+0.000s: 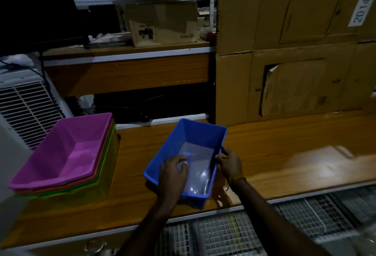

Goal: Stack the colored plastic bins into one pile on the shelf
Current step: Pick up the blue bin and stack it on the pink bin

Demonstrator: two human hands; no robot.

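Observation:
A blue plastic bin (195, 133) sits on the wooden shelf (274, 149), near its front edge. My right hand (230, 162) grips the bin's right rim. My left hand (173, 172) reaches inside over the near rim, fingers curled on a clear plastic sheet or bag lying on the bin's floor; whether it pinches the sheet is unclear. To the left stands a pile of nested bins (67, 154): purple on top, then red, green and yellow below. The pile is about a hand's width from the blue bin.
Large cardboard boxes (295, 62) fill the back right of the shelf. A white grilled appliance (26, 105) stands behind the pile at left. A higher shelf carries a small cardboard box (162, 23). Wire mesh baskets (244, 233) lie below the front edge.

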